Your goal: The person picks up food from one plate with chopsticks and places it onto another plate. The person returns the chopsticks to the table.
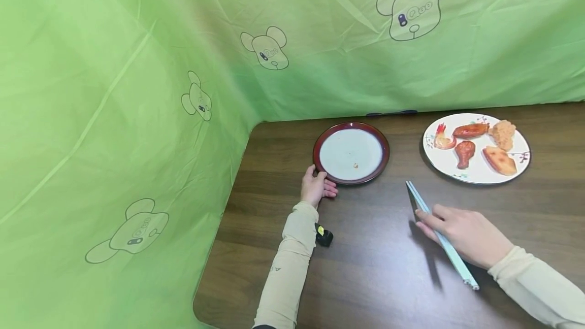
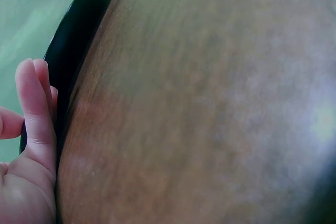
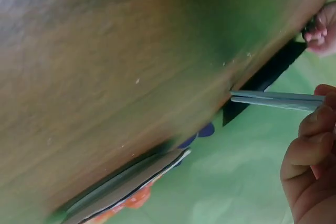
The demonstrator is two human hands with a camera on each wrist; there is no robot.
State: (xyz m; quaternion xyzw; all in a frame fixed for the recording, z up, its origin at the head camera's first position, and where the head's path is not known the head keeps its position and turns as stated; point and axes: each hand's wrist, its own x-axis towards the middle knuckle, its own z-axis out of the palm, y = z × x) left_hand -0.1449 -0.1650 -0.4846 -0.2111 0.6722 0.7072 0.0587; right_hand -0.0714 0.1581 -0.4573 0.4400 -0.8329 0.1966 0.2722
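A round plate with a dark red rim and pale centre lies on the table, a small crumb-like bit on it. My left hand holds that plate's near-left rim; in the left wrist view the thumb is at the edge and the fingers lie along its dark underside. A pair of light blue chopsticks is gripped in my right hand, tips close together with nothing between them. They point toward the far side, above the table, between the two plates. The right wrist view shows the chopsticks side by side.
At the back right sits a white patterned plate bearing a shrimp, a drumstick and several other food pieces. A green curtain borders the brown wooden table at the back and left.
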